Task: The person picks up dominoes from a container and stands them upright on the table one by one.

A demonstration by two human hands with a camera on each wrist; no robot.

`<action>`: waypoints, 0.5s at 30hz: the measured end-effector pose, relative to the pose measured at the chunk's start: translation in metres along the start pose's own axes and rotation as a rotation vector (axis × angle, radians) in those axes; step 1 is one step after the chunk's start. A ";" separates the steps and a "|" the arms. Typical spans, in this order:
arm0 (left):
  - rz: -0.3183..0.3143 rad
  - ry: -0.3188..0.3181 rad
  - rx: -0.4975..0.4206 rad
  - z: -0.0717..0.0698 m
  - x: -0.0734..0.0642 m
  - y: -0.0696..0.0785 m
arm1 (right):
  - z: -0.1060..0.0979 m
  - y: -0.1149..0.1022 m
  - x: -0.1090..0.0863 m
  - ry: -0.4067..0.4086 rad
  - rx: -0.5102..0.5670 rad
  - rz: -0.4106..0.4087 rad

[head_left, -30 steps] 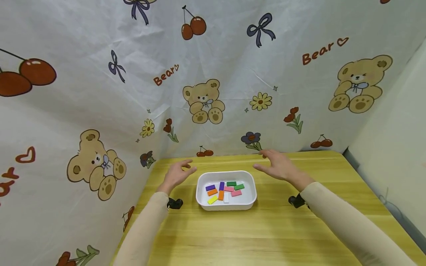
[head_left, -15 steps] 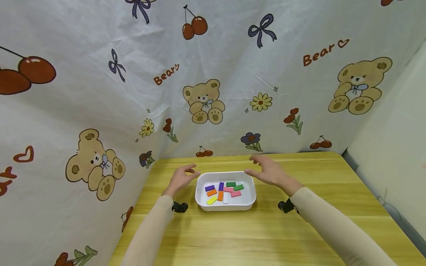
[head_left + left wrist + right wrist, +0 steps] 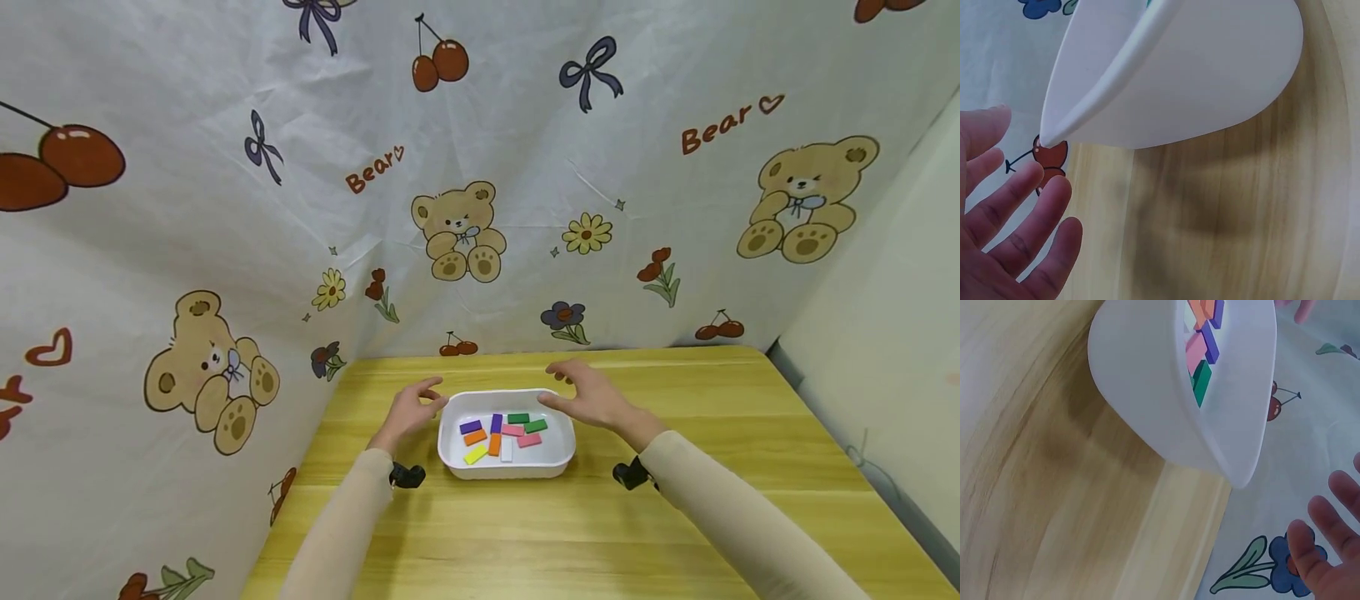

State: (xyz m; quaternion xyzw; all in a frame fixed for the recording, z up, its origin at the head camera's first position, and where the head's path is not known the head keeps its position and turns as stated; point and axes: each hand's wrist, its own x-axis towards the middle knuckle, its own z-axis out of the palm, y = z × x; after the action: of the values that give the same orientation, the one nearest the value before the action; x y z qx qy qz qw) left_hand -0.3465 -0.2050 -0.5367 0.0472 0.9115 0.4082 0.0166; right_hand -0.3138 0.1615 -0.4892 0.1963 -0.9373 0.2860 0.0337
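Observation:
A white plastic tub (image 3: 507,472) stands on the wooden table. In it lie several small coloured blocks: purple (image 3: 470,427), orange (image 3: 475,437), yellow (image 3: 476,454), white (image 3: 507,450), pink (image 3: 529,440) and green (image 3: 518,418). My left hand (image 3: 408,412) is at the tub's left end, thumb tip near the rim, fingers relaxed and holding nothing. Over the tub's right back corner hovers my right hand (image 3: 596,398), its thumb overlapping the rim in the head view. Both wrist views show the fingers spread and apart from the tub wall (image 3: 1210,69).
The wooden table (image 3: 525,542) reaches back to a hanging white cloth (image 3: 517,150) printed with bears, cherries and flowers. That cloth also runs along the left side. A pale wall (image 3: 885,333) borders the right edge. Black wrist cameras (image 3: 407,476) sit under each sleeve.
Both hands have come closer to the tub: the right one moved left to its right end, the left one slightly right. The tub and blocks stay in place.

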 end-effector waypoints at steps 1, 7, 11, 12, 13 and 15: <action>-0.006 -0.004 0.001 0.001 -0.001 -0.001 | 0.002 0.000 0.000 -0.005 0.019 -0.006; -0.014 -0.014 -0.002 0.006 -0.004 -0.006 | 0.014 -0.002 0.001 -0.034 0.085 -0.021; -0.007 -0.020 -0.033 0.010 -0.002 -0.008 | 0.020 -0.005 0.002 -0.028 0.078 -0.024; -0.008 -0.023 -0.039 0.011 -0.002 -0.009 | 0.021 -0.006 0.003 -0.027 0.071 -0.029; -0.007 -0.027 -0.039 0.012 -0.002 -0.010 | 0.022 -0.007 0.003 -0.027 0.069 -0.038; -0.008 -0.033 -0.036 0.014 -0.001 -0.011 | 0.025 -0.008 0.005 -0.032 0.066 -0.054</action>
State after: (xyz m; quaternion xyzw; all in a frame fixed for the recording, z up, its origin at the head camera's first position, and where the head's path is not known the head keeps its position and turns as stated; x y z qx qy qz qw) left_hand -0.3452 -0.2020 -0.5547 0.0499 0.9038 0.4236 0.0342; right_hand -0.3139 0.1400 -0.5048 0.2272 -0.9222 0.3124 0.0199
